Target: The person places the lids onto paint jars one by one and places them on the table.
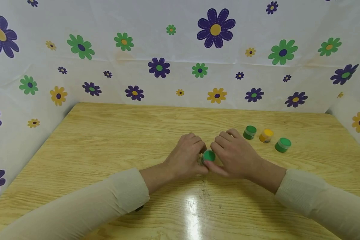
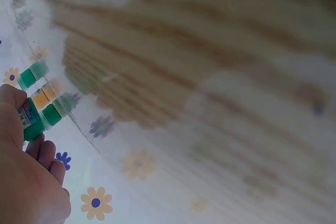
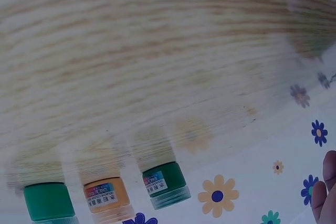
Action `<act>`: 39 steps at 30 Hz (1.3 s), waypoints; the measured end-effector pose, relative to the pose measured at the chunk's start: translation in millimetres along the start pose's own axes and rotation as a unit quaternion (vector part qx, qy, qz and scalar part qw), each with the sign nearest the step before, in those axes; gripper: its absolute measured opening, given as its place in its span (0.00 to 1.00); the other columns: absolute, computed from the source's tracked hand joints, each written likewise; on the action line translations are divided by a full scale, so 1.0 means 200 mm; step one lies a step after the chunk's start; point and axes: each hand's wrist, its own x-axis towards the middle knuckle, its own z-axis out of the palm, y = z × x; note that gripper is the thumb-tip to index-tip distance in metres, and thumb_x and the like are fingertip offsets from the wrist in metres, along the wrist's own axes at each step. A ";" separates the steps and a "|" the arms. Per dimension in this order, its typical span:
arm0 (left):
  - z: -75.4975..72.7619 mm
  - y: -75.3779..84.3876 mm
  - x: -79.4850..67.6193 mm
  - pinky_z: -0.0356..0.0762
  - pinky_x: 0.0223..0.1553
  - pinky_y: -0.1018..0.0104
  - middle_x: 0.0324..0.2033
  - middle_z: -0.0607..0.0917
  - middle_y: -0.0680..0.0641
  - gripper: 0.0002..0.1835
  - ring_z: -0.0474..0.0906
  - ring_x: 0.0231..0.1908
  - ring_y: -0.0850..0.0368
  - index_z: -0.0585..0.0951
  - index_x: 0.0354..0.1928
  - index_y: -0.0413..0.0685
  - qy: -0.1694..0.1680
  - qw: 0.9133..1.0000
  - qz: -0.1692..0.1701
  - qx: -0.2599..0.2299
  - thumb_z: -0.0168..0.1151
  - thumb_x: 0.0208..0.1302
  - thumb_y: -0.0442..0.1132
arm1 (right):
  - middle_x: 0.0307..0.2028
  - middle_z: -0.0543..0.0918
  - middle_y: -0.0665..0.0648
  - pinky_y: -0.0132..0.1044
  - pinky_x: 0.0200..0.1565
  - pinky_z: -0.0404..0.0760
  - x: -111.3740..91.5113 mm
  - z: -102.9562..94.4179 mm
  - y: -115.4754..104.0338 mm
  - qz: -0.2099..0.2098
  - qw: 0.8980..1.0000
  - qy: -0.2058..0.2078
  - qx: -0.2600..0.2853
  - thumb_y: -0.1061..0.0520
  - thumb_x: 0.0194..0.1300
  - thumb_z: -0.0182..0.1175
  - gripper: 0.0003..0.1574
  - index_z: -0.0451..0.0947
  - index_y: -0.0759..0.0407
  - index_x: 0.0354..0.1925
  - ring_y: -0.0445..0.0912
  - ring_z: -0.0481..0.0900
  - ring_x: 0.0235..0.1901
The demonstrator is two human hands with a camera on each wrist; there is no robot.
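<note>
A small green paint jar (image 1: 209, 155) is between both hands near the middle of the table. My left hand (image 1: 186, 156) grips it from the left; in the left wrist view its thumb and fingers hold the labelled jar (image 2: 32, 120). From the right, my right hand (image 1: 235, 155) pinches the same jar, its thumb at the near side of the top and its other fingers curled. The right wrist view catches only fingertips (image 3: 326, 182) of that hand at the edge, with the held jar out of sight.
Right of the hands stand three more paint jars: a dark green jar (image 1: 250, 132), a yellow-orange jar (image 1: 266, 135) and a lighter green jar (image 1: 283, 145). The wooden table (image 1: 123, 133) meets a flower-printed white cloth (image 1: 180, 43) at its back and sides.
</note>
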 end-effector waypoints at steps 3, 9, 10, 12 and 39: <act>0.00 0.00 0.00 0.74 0.46 0.61 0.27 0.80 0.54 0.14 0.72 0.33 0.59 0.81 0.29 0.48 0.007 1.000 0.002 0.003 0.75 0.39 0.43 | 0.19 0.72 0.52 0.45 0.38 0.72 0.01 0.00 0.00 0.006 1.000 -0.002 -0.006 0.35 0.75 0.29 0.39 0.69 0.57 0.22 0.50 0.72 0.25; 0.00 0.00 0.00 0.73 0.45 0.62 0.27 0.80 0.53 0.16 0.71 0.33 0.58 0.81 0.30 0.47 0.004 1.000 0.001 -0.002 0.76 0.41 0.44 | 0.26 0.77 0.53 0.46 0.41 0.73 0.01 -0.02 0.00 0.007 1.000 -0.019 0.016 0.33 0.73 0.32 0.38 0.76 0.57 0.30 0.50 0.75 0.31; 0.00 0.00 0.00 0.73 0.45 0.62 0.27 0.80 0.52 0.16 0.71 0.33 0.58 0.81 0.30 0.46 0.006 1.000 0.003 -0.006 0.76 0.42 0.45 | 0.29 0.78 0.53 0.46 0.43 0.74 0.00 -0.02 0.01 0.003 0.999 -0.022 0.026 0.33 0.73 0.34 0.36 0.77 0.57 0.34 0.50 0.76 0.33; 0.00 0.00 0.00 0.73 0.44 0.62 0.27 0.81 0.52 0.17 0.72 0.33 0.58 0.81 0.31 0.46 0.012 1.000 0.008 -0.014 0.77 0.43 0.46 | 0.33 0.80 0.53 0.47 0.45 0.74 -0.01 -0.03 0.01 -0.006 0.999 -0.025 0.046 0.37 0.70 0.40 0.30 0.79 0.57 0.40 0.50 0.76 0.37; 0.00 0.01 0.00 0.73 0.45 0.61 0.29 0.82 0.51 0.18 0.72 0.34 0.58 0.82 0.31 0.45 0.009 1.000 0.004 -0.026 0.79 0.40 0.44 | 0.27 0.77 0.52 0.45 0.42 0.74 0.00 -0.01 0.01 -0.005 0.999 0.006 0.038 0.34 0.74 0.33 0.36 0.75 0.57 0.30 0.50 0.75 0.31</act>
